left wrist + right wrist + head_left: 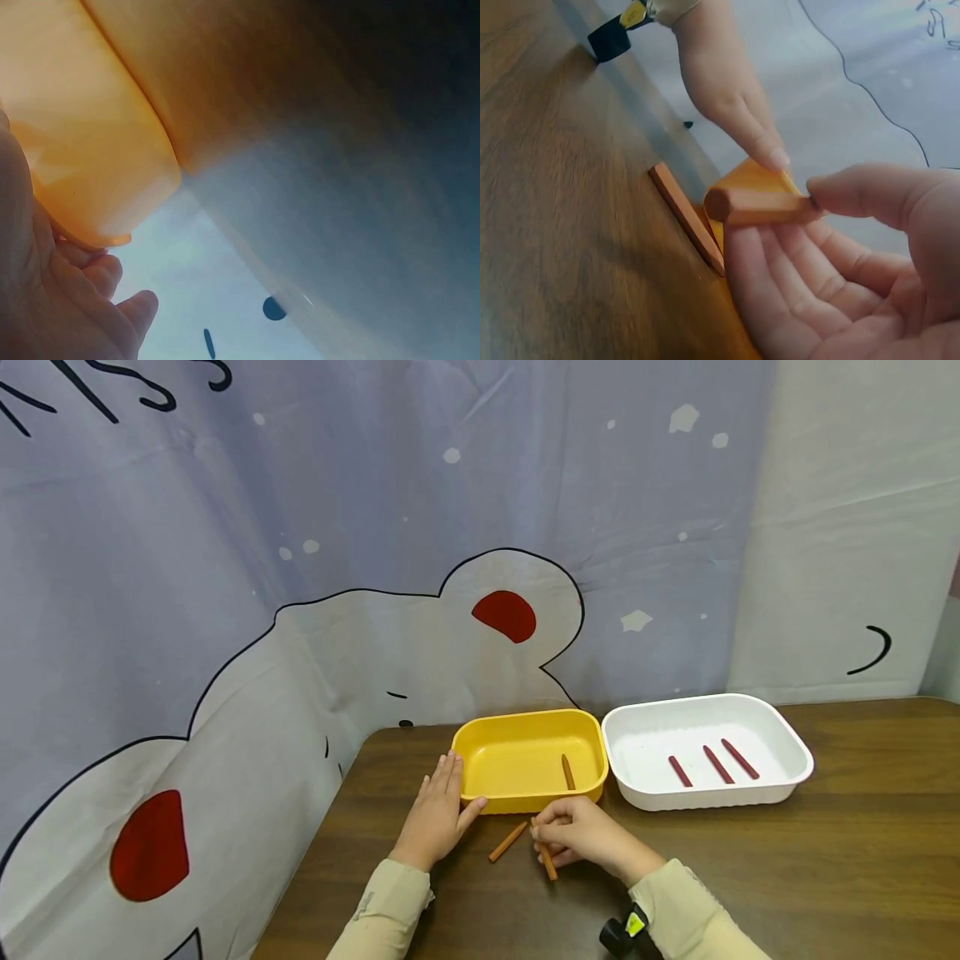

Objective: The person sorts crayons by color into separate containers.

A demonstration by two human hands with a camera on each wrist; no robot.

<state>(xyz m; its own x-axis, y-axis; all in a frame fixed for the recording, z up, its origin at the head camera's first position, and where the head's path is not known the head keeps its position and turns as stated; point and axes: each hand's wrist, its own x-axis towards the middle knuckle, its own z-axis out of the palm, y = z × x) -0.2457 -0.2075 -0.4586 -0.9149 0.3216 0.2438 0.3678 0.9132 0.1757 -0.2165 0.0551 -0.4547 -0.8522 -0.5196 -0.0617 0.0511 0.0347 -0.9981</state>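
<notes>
Just in front of the yellow tray (480,803), my right hand (581,839) pinches an orange-brown crayon (549,862) between thumb and fingers. The right wrist view shows that crayon's flat, many-sided end (720,204) pointing away from the fingers. My left hand (435,818) lies against the tray's left end, fingers straight along the rim and thumb at the near wall. A second orange-brown crayon (508,842) rests on the table between the hands. Another orange-brown crayon (567,772) lies inside the tray, toward its right end.
A white tray (637,793) stands right beside the yellow one, holding three dark red crayons (717,764). Both trays sit near the back of the wooden table (847,860). A printed cloth (360,510) hangs behind. A black wrist camera (618,935) juts from the right sleeve.
</notes>
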